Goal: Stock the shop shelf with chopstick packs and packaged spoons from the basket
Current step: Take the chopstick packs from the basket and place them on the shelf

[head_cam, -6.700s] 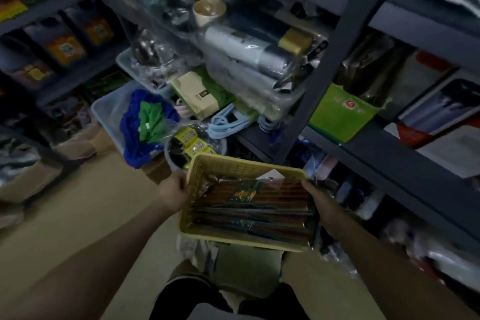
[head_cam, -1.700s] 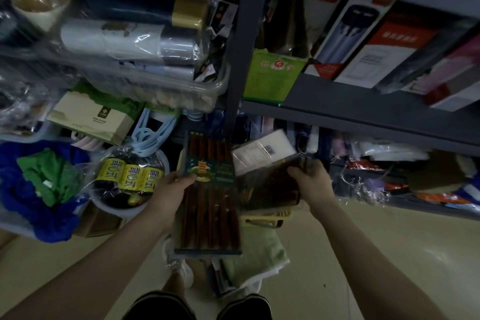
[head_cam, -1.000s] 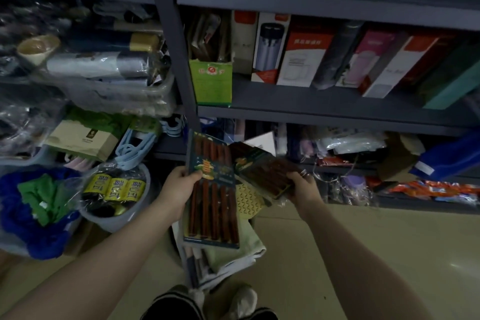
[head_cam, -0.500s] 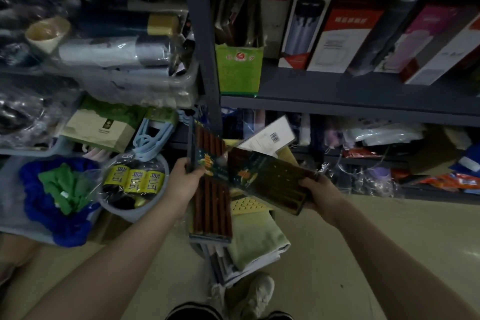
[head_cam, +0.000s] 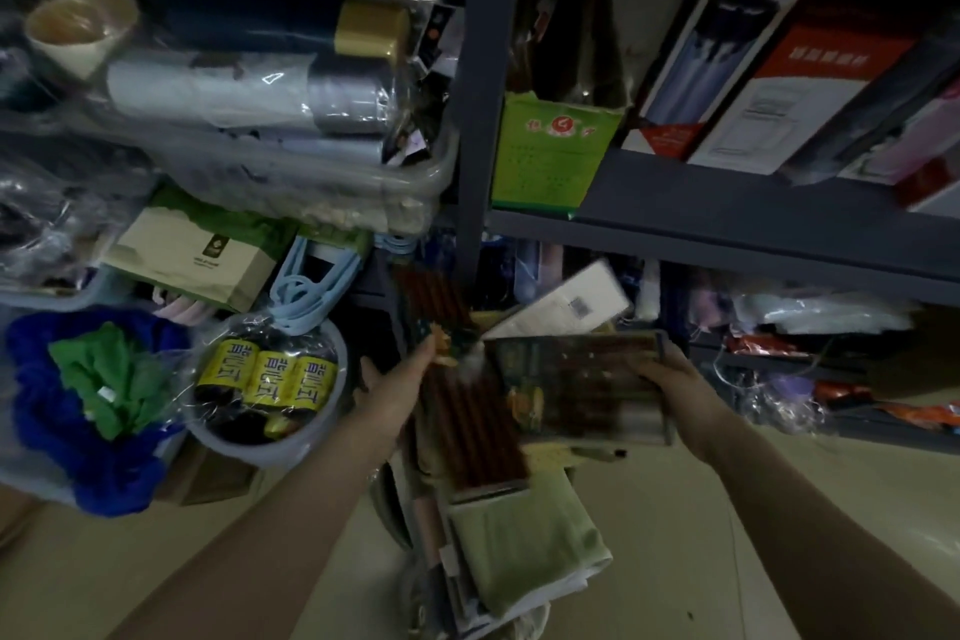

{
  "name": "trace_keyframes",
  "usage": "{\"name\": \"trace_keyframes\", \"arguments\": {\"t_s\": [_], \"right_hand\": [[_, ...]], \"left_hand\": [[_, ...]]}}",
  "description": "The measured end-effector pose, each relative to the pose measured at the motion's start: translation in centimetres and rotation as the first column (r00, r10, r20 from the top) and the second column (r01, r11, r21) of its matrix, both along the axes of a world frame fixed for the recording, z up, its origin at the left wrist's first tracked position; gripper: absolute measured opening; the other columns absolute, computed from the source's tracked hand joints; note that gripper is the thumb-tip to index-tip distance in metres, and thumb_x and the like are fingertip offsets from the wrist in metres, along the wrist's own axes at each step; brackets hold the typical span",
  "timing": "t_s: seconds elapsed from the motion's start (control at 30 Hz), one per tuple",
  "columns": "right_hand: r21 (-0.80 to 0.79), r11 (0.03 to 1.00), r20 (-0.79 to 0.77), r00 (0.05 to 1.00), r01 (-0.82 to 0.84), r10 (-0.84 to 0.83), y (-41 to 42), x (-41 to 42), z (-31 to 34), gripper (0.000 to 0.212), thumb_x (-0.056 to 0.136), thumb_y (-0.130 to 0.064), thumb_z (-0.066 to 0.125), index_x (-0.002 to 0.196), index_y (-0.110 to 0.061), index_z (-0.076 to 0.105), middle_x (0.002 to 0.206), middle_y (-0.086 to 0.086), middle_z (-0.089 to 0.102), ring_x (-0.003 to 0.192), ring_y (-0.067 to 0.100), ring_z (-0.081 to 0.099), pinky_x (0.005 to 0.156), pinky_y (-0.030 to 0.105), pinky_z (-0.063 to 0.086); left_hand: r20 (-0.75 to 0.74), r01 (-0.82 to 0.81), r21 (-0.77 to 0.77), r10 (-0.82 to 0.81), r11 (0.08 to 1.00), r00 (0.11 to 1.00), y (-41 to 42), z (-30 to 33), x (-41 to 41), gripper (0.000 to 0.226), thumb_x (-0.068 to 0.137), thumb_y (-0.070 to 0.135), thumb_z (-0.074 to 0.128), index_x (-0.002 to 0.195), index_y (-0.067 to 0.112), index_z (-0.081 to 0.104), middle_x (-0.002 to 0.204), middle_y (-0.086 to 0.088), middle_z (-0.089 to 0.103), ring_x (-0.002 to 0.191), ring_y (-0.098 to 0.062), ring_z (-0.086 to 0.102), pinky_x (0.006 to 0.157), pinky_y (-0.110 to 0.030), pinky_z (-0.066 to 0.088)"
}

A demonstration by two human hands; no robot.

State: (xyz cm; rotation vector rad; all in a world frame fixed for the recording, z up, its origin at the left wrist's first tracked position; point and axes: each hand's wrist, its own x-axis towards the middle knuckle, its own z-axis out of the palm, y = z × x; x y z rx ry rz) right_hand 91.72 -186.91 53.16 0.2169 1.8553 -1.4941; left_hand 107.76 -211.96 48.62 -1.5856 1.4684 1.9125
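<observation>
My left hand (head_cam: 397, 379) grips a long pack of dark brown chopsticks (head_cam: 467, 426) by its left edge, holding it nearly upright. Another chopstick pack (head_cam: 582, 387) lies flatter, turned sideways, and my right hand (head_cam: 670, 387) holds it at its right end. The two packs overlap in front of me. Below them a corner of the yellow basket (head_cam: 553, 457) peeks out; most of it is hidden. The grey shop shelf (head_cam: 727, 218) runs above, with a green box (head_cam: 550, 161) of packs at its left end beside the upright post (head_cam: 483, 83).
Boxed flasks (head_cam: 727, 62) fill the shelf to the right. A clear tub (head_cam: 291, 172) of wrapped rolls sits at the left, with a bowl of yellow-labelled cans (head_cam: 265, 379) and blue and green cloth (head_cam: 98, 390) below. A green towel (head_cam: 524, 546) lies on stacked goods at my feet.
The right pack has swung from a tilt to nearly level and sits a little lower. The left pack stays upright in my left hand. The view has shifted closer to the shelf.
</observation>
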Motion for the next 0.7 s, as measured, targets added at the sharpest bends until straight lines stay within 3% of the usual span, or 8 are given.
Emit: {"name": "trace_keyframes", "arguments": {"t_s": [0.07, 0.13, 0.2, 0.27, 0.4, 0.5, 0.6, 0.7], "right_hand": [[-0.01, 1.0, 0.058, 0.998, -0.016, 0.016, -0.1, -1.3, -1.5, 0.023, 0.084, -0.02, 0.065, 0.102, -0.007, 0.061, 0.1, 0.018, 0.064, 0.071, 0.022, 0.069, 0.053, 0.027, 0.057], [-0.001, 0.997, 0.148, 0.986, -0.079, 0.078, -0.3, -2.0, -3.4, 0.017, 0.091, -0.007, 0.053, 0.104, -0.001, 0.062, 0.101, 0.022, 0.064, 0.071, 0.025, 0.07, 0.053, 0.027, 0.058], [0.081, 0.987, 0.146, 0.981, -0.141, 0.128, -1.1, -2.0, -5.0, 0.023, 0.09, -0.006, 0.055, 0.109, 0.003, 0.061, 0.097, 0.02, 0.067, 0.076, 0.027, 0.067, 0.059, 0.025, 0.059], [0.176, 0.974, 0.053, 0.99, -0.14, 0.132, -1.9, -1.9, -5.9, 0.022, 0.089, -0.008, 0.059, 0.109, -0.001, 0.06, 0.095, 0.019, 0.068, 0.078, 0.025, 0.065, 0.06, 0.023, 0.058], [0.294, 0.952, -0.093, 0.989, -0.086, 0.118, -1.9, -1.6, -7.6, 0.061, 0.073, -0.031, 0.077, 0.123, -0.017, 0.044, 0.113, 0.013, 0.064, 0.099, 0.032, 0.063, 0.089, 0.05, 0.052], [0.272, 0.956, -0.025, 0.992, -0.11, 0.122, -2.4, -0.8, -7.3, 0.015, 0.081, -0.011, 0.069, 0.095, -0.014, 0.063, 0.101, 0.021, 0.068, 0.09, 0.034, 0.066, 0.087, 0.045, 0.052], [0.279, 0.959, -0.084, 0.994, -0.049, 0.075, -2.9, 0.1, -6.5, 0.015, 0.082, -0.009, 0.067, 0.096, -0.008, 0.062, 0.1, 0.022, 0.068, 0.089, 0.034, 0.065, 0.084, 0.045, 0.054], [0.296, 0.953, -0.144, 0.983, -0.064, 0.111, -3.7, 1.1, -5.6, 0.011, 0.081, -0.013, 0.069, 0.088, -0.01, 0.061, 0.09, 0.015, 0.069, 0.08, 0.029, 0.065, 0.078, 0.04, 0.053]], "left_hand": [[-0.123, 0.004, -0.024, -0.007, 1.0, 0.992, 1.2, -0.6, 0.2, 0.066, 0.066, 0.07, 0.064, 0.121, 0.037, 0.053, 0.152, 0.011, 0.018, 0.135, -0.015, 0.027, 0.114, -0.046, 0.021], [-0.175, -0.027, -0.083, 0.012, 0.996, 0.984, 2.1, -1.5, -0.1, 0.023, 0.086, 0.038, 0.06, 0.105, 0.025, 0.061, 0.143, 0.004, 0.039, 0.129, -0.017, 0.038, 0.109, -0.041, 0.03], [-0.111, 0.056, -0.208, -0.08, 0.976, 0.991, 2.2, -3.1, -0.3, 0.03, 0.081, 0.038, 0.065, 0.105, 0.02, 0.066, 0.129, -0.004, 0.054, 0.12, -0.025, 0.049, 0.1, -0.034, 0.038], [-0.048, 0.147, -0.318, -0.171, 0.937, 0.984, 1.8, -3.6, -0.1, 0.038, 0.079, 0.041, 0.067, 0.107, 0.015, 0.067, 0.119, -0.004, 0.059, 0.106, -0.019, 0.054, 0.087, -0.023, 0.041], [0.013, 0.24, -0.6, -0.29, 0.764, 0.957, 1.4, -3.7, 0.9, 0.038, 0.077, 0.043, 0.068, 0.104, 0.016, 0.067, 0.112, -0.014, 0.065, 0.11, -0.032, 0.056, 0.087, -0.04, 0.049], [-0.026, 0.197, -0.623, -0.272, 0.757, 0.962, 1.4, -3.1, 1.3, 0.038, 0.075, 0.041, 0.07, 0.104, 0.015, 0.068, 0.106, -0.013, 0.068, 0.105, -0.03, 0.06, 0.083, -0.036, 0.049], [-0.099, 0.127, -0.624, -0.238, 0.771, 0.966, 0.6, -2.0, 2.2, 0.028, 0.075, 0.036, 0.072, 0.096, 0.019, 0.068, 0.102, -0.009, 0.069, 0.093, -0.024, 0.064, 0.074, -0.03, 0.046], [-0.117, 0.066, -0.588, -0.166, 0.806, 0.979, -1.0, -0.8, 3.8, 0.042, 0.069, 0.046, 0.072, 0.099, 0.016, 0.068, 0.102, -0.007, 0.068, 0.092, -0.023, 0.064, 0.079, -0.04, 0.052]]}}
